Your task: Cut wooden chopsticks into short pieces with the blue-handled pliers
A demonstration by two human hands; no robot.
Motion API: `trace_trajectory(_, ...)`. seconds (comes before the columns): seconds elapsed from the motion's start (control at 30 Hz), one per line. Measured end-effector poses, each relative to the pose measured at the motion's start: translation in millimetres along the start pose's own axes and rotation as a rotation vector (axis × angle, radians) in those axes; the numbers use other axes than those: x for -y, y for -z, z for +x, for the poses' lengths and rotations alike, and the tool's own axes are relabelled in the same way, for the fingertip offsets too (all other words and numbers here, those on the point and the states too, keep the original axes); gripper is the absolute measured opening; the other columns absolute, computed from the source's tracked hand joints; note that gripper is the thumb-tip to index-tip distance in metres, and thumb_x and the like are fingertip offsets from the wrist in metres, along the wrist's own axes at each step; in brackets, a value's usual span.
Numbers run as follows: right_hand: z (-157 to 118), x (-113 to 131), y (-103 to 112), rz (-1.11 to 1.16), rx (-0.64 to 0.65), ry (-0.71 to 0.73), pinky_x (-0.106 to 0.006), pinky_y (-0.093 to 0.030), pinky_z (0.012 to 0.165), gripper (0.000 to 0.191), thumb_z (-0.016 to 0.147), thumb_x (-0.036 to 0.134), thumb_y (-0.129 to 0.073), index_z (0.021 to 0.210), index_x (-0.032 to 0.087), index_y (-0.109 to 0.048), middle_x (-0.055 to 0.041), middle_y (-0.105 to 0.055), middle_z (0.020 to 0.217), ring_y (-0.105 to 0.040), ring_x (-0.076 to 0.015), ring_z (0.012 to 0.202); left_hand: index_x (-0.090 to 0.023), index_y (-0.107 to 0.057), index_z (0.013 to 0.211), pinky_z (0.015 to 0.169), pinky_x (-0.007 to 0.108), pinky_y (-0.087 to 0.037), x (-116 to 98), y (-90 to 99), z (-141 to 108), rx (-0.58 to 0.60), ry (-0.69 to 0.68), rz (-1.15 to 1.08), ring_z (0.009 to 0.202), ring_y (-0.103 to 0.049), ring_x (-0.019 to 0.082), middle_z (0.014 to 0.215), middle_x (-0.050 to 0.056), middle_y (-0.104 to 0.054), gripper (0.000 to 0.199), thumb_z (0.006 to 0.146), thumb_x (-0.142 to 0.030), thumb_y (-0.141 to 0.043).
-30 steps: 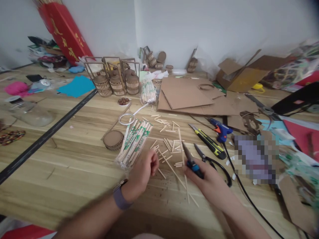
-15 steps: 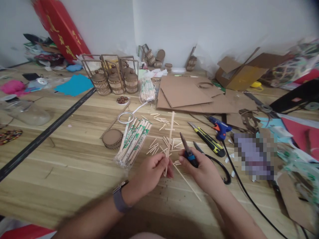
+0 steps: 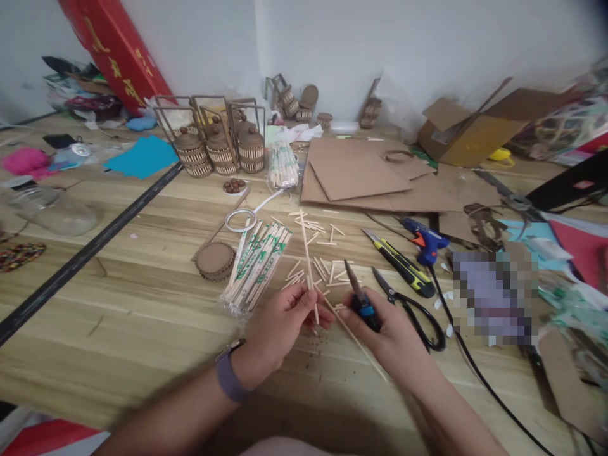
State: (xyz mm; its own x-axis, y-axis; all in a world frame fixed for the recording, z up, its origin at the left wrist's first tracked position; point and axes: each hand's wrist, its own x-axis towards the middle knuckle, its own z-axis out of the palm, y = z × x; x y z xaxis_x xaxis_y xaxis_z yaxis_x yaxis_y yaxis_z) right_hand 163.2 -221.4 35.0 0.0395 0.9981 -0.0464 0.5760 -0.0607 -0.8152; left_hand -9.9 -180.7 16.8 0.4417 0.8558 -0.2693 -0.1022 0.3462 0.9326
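Observation:
My left hand (image 3: 297, 310), with a watch at the wrist, pinches a thin wooden chopstick (image 3: 305, 244) that points away from me, its top leaning left. My right hand (image 3: 387, 323) is wrapped round pliers (image 3: 356, 288) with a dark pointed nose and blue-and-black handles. The plier tips are apart from the chopstick, to its right. Another long thin stick (image 3: 361, 342) lies slantwise between my hands. Several short cut stick pieces (image 3: 323, 269) are scattered just beyond them. To the left lies a clear packet of paper-wrapped chopsticks (image 3: 259, 266).
Black scissors (image 3: 418, 316), a yellow-black utility knife (image 3: 399, 263) and a blue glue gun (image 3: 422, 240) lie at right; the gun's cord runs forward. Cardboard sheets (image 3: 361, 177), small handled baskets (image 3: 221, 152), a tape ring (image 3: 240, 220) and a cardboard disc (image 3: 213, 261) lie further back.
The chopstick in my left hand has swung so its far end points left instead of slightly right. My left fingers have shifted on it. The pliers remain in my right hand, slightly lower.

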Motion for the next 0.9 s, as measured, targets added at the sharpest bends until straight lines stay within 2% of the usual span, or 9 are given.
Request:
trace_trajectory(0.13,-5.6,1.7,-13.4,-0.008,0.04,0.04,-0.03,-0.049,0.068,0.023,0.075,0.035,-0.069,0.092,0.023,-0.059,-0.0019,-0.069,0.085,-0.064,-0.0213,0.076,-0.017,-0.06,0.077,0.065,0.027,-0.046,1.5,-1.3,-0.8,0.011,0.004,-0.008,0.067,-0.06,0.016,0.07,0.003,-0.068,0.044,0.083,-0.061,-0.058)
trace_trajectory(0.23,-7.0,-0.9,-21.2,-0.097,-0.021,0.113,-0.033,-0.049,0.073,0.027,0.071,0.028,-0.071,0.095,0.022,-0.06,-0.0038,-0.068,0.087,-0.063,-0.0236,0.082,-0.017,-0.061,0.073,0.064,0.027,-0.045,6.1,-5.3,-2.7,0.018,0.001,0.011,0.066,-0.058,0.015,0.07,0.003,-0.065,0.047,0.083,-0.063,-0.058)
trace_trajectory(0.4,-6.6,-4.3,-20.4,-0.148,-0.059,0.133,-0.034,-0.05,0.07,0.022,0.076,0.029,-0.067,0.095,0.021,-0.06,-0.0054,-0.067,0.086,-0.063,-0.0245,0.08,-0.018,-0.063,0.08,0.069,0.031,-0.047,11.0,-11.8,-5.3,0.092,0.017,-0.044,0.071,-0.061,0.019,0.073,0.003,-0.065,0.05,0.08,-0.068,-0.058)
trace_trajectory(0.6,-8.2,-0.2,-14.5,-0.084,0.058,0.038,-0.033,-0.05,0.073,0.034,0.068,0.028,-0.075,0.098,0.023,-0.061,-0.0023,-0.071,0.088,-0.066,-0.0243,0.082,-0.017,-0.064,0.076,0.067,0.028,-0.044,7.7,-7.0,-3.7,-0.002,-0.028,0.058,0.069,-0.058,0.017,0.072,0.003,-0.065,0.045,0.086,-0.06,-0.055)
trace_trajectory(0.8,-6.6,-6.4,-16.6,-0.157,-0.054,0.06,-0.032,-0.048,0.063,0.033,0.071,0.033,-0.072,0.1,0.022,-0.062,-0.0032,-0.069,0.084,-0.065,-0.0242,0.073,-0.015,-0.064,0.084,0.073,0.03,-0.047,18.7,-11.7,-3.9,0.108,-0.016,-0.068,0.074,-0.06,0.017,0.081,0.005,-0.067,0.039,0.086,-0.054,-0.059)
trace_trajectory(0.9,-6.6,-10.4,-19.7,-0.165,-0.084,0.086,-0.031,-0.048,0.064,0.032,0.072,0.033,-0.071,0.101,0.022,-0.062,-0.0029,-0.069,0.083,-0.065,-0.0238,0.073,-0.014,-0.064,0.085,0.074,0.031,-0.047,24.3,-12.8,-3.2,0.103,-0.019,-0.06,0.074,-0.06,0.018,0.081,0.005,-0.067,0.037,0.087,-0.051,-0.059)
